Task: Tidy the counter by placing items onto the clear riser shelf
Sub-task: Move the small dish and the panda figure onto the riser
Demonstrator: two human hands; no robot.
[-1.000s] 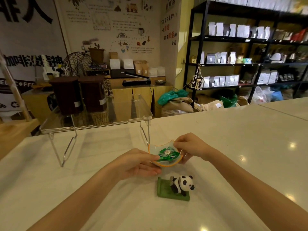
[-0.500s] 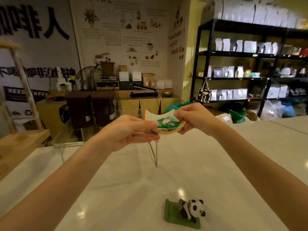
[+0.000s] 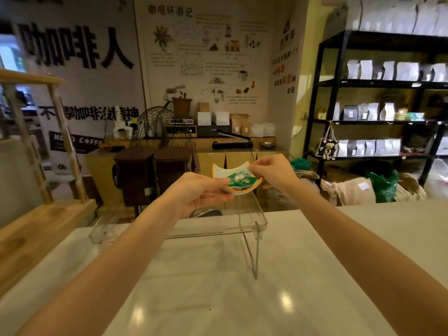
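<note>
Here, a small curved white dish with an orange rim (image 3: 236,177), holding green foil-wrapped sweets (image 3: 238,179), is pinched at opposite edges by the left hand (image 3: 202,190) and right hand (image 3: 272,173), raised above the clear acrylic riser shelf (image 3: 252,219) on the glossy pale counter (image 3: 242,299).

This is a coffee shop, seen from behind its pale, glossy counter (image 3: 278,299). The back wall carries large black Chinese lettering about coffee (image 3: 80,49), a dark sign reading "COFFEE" (image 3: 77,141) and an illustrated poster (image 3: 206,57) with drawings of a coffee plant, beans and cups. Black metal shelving (image 3: 378,122) on the right holds rows of white and grey stand-up pouches (image 3: 388,71), and brown paper bags (image 3: 238,124) with a bag sealer (image 3: 232,143) sit on a wooden cabinet (image 3: 242,161) behind.
</note>
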